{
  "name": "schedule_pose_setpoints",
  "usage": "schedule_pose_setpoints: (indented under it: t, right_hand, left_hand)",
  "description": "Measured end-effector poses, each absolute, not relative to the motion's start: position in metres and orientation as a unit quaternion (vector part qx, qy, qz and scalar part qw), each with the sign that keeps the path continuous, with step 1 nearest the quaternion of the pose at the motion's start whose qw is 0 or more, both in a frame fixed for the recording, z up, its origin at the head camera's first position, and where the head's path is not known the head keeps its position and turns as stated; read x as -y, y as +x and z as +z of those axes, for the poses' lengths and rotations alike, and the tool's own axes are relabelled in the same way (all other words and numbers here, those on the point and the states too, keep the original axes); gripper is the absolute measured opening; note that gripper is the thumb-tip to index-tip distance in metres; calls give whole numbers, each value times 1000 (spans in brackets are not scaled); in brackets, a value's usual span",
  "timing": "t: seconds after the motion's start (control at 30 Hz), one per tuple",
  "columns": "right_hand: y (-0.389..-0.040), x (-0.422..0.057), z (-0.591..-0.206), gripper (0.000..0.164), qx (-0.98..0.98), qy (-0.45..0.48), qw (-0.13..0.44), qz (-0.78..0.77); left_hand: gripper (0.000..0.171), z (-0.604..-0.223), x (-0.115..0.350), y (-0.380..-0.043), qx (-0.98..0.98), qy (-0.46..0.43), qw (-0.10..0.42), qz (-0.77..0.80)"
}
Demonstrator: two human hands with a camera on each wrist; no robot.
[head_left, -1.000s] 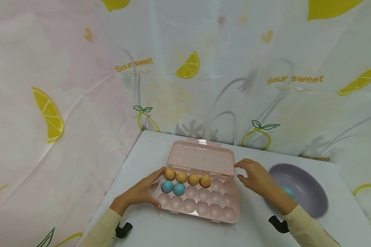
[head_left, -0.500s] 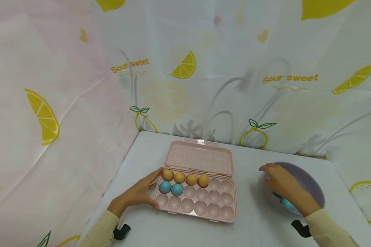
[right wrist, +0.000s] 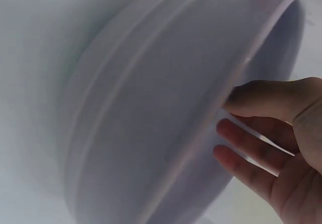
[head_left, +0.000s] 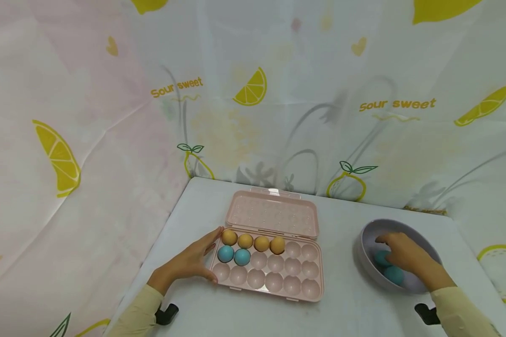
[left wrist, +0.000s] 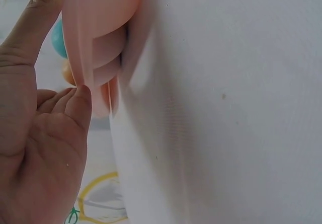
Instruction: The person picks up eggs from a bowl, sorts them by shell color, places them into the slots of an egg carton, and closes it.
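A pink egg box (head_left: pixel 274 281) lies with its lid folded back. Several yellow eggs (head_left: pixel 262 243) sit in its back row and two blue eggs (head_left: pixel 242 257) in the middle row. My left hand (head_left: pixel 187 263) holds the box's left end, thumb at the near corner and fingers at the far corner. My right hand (head_left: pixel 406 255) reaches into a purple-grey bowl (head_left: pixel 364 257), over two loose blue eggs (head_left: pixel 393 275). In the right wrist view the thumb and fingers (right wrist: pixel 249 171) stand apart inside the rim; the bowl wall hides their tips and the eggs.
The white table (head_left: pixel 278 320) meets a lemon-printed cloth (head_left: pixel 303 93) at the back and left. The egg box lid (head_left: pixel 271 213) lies open toward the back. Several cups at the box's right and front hold no egg.
My right hand has moved right from beside the egg box, over the bowl's rim and down into it. My left hand stays at the box's left end.
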State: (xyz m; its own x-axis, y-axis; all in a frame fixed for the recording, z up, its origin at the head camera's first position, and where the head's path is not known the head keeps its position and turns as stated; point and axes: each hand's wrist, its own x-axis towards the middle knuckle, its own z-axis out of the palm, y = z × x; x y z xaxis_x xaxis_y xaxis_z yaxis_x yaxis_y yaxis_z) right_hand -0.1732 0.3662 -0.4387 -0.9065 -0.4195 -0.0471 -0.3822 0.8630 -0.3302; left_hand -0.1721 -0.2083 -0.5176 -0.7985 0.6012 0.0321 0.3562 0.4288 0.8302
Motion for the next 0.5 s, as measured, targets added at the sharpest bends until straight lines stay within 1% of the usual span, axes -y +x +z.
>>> schedule_pose_setpoints:
  t: [0.2, 0.4, 0.5]
  right_hand:
    - [-173, -372, -443, 27, -962, -189, 92, -172]
    - [-174, -378, -453, 20, -962, -192, 90, -170]
    - [-173, -379, -457, 21, -963, -198, 85, -161]
  left_hand:
    - [137, -516, 207, -172, -832, 290, 136, 453]
    - [136, -515, 206, -170, -833, 295, 126, 450]
    - [136, -515, 206, -170, -839, 290, 126, 443]
